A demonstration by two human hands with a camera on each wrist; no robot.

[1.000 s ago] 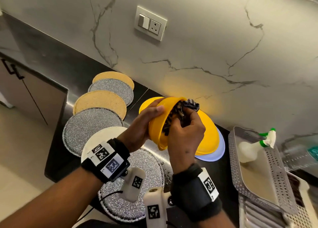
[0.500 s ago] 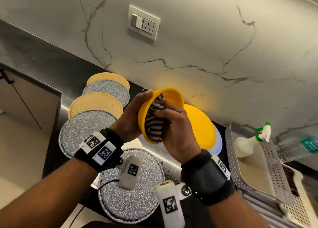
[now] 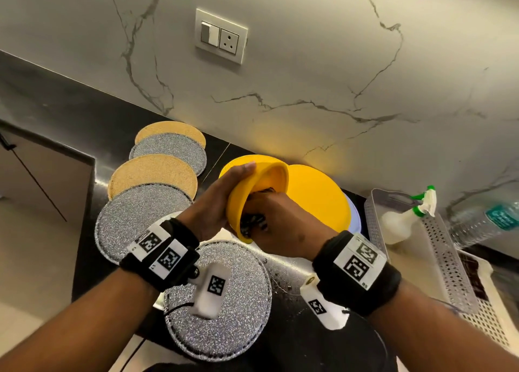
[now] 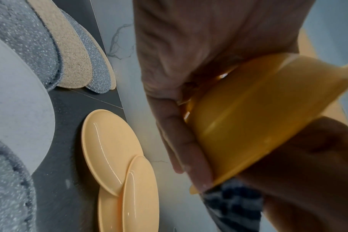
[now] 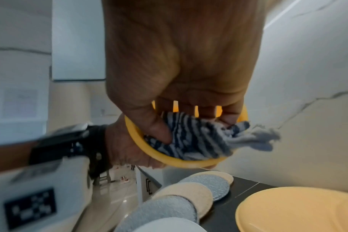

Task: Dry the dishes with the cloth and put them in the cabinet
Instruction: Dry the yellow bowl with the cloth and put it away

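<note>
A yellow bowl (image 3: pixel 261 186) is held tilted above the counter, its mouth turned toward my right. My left hand (image 3: pixel 216 203) cups its outside, fingers wrapped round the wall (image 4: pixel 248 119). My right hand (image 3: pixel 278 225) is pushed into the bowl and grips a black-and-white striped cloth (image 5: pixel 196 138) against the inside; a loose end of the cloth hangs over the rim (image 5: pixel 177 161). Under the bowl lie yellow plates (image 3: pixel 320 197) on the black counter, also seen in the left wrist view (image 4: pixel 111 141).
Round glittery grey and tan placemats (image 3: pixel 151 192) overlap along the left of the counter (image 3: pixel 213 152). A perforated grey tray (image 3: pixel 449 259) with a spray bottle (image 3: pixel 407 217) stands at right, a water bottle (image 3: pixel 486 225) behind it. The marble wall carries a socket (image 3: pixel 222 36).
The bowl has been turned in my left hand and sits slightly lower. My right hand with the cloth has gone deeper into it, so less cloth shows.
</note>
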